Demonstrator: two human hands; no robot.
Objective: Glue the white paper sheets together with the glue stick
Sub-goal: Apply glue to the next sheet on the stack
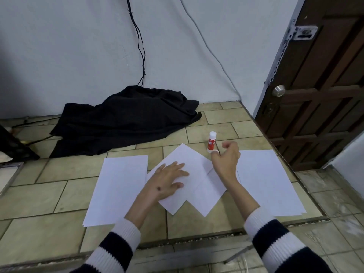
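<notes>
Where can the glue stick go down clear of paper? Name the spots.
Bare tile lies between the left paper stack and black cloth, and beyond the glue stick toward the door. Crowded: the middle sheets under both hands.

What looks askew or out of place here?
The middle paper sheets under the left hand lie turned diagonally, while the side stacks lie straighter. A black cloth lies crumpled on the floor by the wall.

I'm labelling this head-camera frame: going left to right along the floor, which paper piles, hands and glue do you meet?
Left paper stack → left hand flat on the angled middle sheets → glue stick, upright → right hand → right paper stack.
</notes>
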